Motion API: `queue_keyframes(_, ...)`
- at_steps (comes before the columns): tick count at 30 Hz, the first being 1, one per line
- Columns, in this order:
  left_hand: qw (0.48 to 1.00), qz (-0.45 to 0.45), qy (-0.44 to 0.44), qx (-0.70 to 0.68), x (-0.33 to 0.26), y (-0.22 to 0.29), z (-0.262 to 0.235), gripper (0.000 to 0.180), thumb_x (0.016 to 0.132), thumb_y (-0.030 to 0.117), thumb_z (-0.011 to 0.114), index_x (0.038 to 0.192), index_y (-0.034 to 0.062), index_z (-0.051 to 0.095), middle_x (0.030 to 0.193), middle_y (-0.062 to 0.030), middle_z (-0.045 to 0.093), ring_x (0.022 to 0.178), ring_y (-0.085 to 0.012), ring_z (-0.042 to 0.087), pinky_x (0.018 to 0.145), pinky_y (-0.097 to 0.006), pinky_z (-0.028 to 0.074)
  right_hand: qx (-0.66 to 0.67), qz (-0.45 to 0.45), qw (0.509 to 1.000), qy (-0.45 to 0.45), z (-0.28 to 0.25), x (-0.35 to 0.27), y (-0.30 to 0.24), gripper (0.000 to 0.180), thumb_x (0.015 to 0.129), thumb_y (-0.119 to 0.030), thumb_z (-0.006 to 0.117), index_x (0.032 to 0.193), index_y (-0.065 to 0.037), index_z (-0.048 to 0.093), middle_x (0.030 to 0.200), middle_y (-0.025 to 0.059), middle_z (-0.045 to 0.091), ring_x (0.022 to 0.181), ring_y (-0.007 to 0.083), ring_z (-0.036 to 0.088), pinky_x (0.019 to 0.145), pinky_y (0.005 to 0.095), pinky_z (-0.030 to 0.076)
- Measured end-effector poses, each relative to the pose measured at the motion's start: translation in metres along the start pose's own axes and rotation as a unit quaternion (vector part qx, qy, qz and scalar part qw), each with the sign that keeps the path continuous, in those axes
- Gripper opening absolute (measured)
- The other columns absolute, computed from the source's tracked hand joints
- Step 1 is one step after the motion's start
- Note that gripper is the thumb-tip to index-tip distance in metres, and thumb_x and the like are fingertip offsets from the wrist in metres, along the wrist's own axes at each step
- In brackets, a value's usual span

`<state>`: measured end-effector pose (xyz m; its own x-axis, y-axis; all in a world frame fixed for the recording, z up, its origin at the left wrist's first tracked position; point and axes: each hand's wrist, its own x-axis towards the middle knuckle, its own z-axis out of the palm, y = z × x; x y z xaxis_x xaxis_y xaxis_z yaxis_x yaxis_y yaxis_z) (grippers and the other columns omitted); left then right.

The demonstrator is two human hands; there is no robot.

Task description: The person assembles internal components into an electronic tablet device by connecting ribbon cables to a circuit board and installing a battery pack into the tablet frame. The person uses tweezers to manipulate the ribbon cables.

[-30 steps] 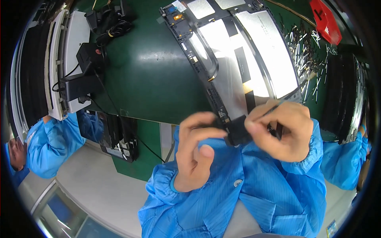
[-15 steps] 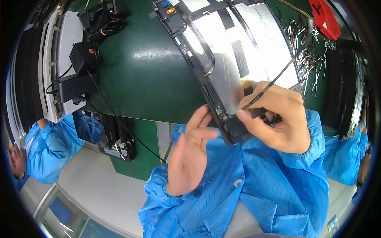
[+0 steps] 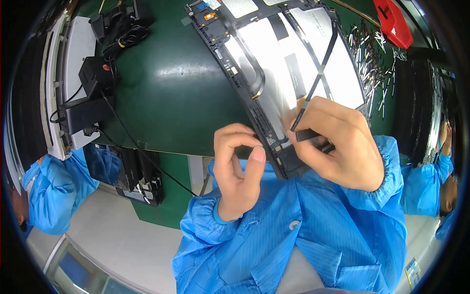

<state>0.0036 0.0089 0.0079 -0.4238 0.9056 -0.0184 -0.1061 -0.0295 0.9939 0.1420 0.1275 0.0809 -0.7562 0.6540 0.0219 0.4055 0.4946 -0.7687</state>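
Fingers of the right hand [image 3: 342, 142] pinch the lower end of a thin dark strip [image 3: 313, 87], which slants up across the opened flat device [image 3: 274, 54] on the green table [image 3: 186, 103]. The left hand [image 3: 240, 169] curls beside the device's near left edge, thumb and index tips close together; whether they meet, I cannot tell. Compared with half a second earlier, its fingers are less spread and the strip points more steeply upward.

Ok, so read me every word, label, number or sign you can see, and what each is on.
Red box: one bold dark mark; I won't copy it.
Silver panel: faint print, too small to read.
Strip in the right hand: tiny pale marks, unreadable.
Coloured label, lower right: too blurred.
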Motion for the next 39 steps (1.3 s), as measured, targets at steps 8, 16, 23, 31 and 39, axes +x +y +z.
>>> queue_keyframes(8,1.0,0.0,-0.01,-0.005,0.002,0.0,-0.002,0.011,0.082,0.003,0.059,0.092,0.0013,0.055,0.101,-0.0117,0.05,0.092,-0.0187,0.049,0.085,-0.03,0.037,0.004,0.001,1.0,-0.017,-0.002,0.003,-0.002,0.01,0.068,0.002,0.064,0.077,0.004,0.059,0.074,0.0128,0.057,0.061,0.0261,0.058,0.054,0.033,0.046)
queue_keyframes(16,1.0,-0.008,-0.021,0.014,0.001,0.002,-0.006,0.012,0.082,0.002,0.059,0.094,0.0011,0.056,0.103,-0.0125,0.051,0.096,-0.0199,0.049,0.088,-0.031,0.037,0.016,-0.007,0.999,-0.034,-0.001,0.005,-0.003,0.007,0.068,0.004,0.061,0.074,0.004,0.057,0.073,0.0136,0.056,0.064,0.0298,0.058,0.055,0.0356,0.046)
queue_keyframes(23,0.998,0.029,0.003,0.055,-0.004,-0.001,-0.003,0.016,0.08,0.002,0.061,0.094,0.0004,0.056,0.103,-0.0139,0.051,0.095,-0.0205,0.049,0.087,-0.032,0.037,-0.011,-0.015,0.999,-0.051,-0.003,0.006,0.0,0.01,0.067,0.003,0.062,0.075,0.003,0.058,0.077,0.0143,0.056,0.068,0.0327,0.057,0.058,0.0369,0.047)
queue_keyframes(31,0.997,0.054,-0.011,0.051,-0.001,0.003,-0.001,0.015,0.08,-0.001,0.061,0.094,-0.0005,0.055,0.093,-0.0122,0.054,0.084,-0.0187,0.052,0.077,-0.027,0.041,-0.017,-0.001,0.998,-0.053,0.001,0.005,-0.002,0.011,0.066,0.003,0.063,0.076,0.003,0.058,0.074,0.014,0.053,0.067,0.0326,0.056,0.057,0.0374,0.046)
queue_keyframes(39,0.991,0.063,-0.014,0.116,0.013,0.009,0.003,0.018,0.076,0.0,0.069,0.088,0.0009,0.055,0.081,-0.0071,0.056,0.071,-0.0129,0.054,0.067,-0.024,0.041,-0.02,-0.018,0.999,-0.04,0.002,0.005,0.0,0.013,0.066,0.002,0.064,0.078,0.003,0.059,0.075,0.0139,0.053,0.067,0.0328,0.056,0.057,0.0375,0.046)
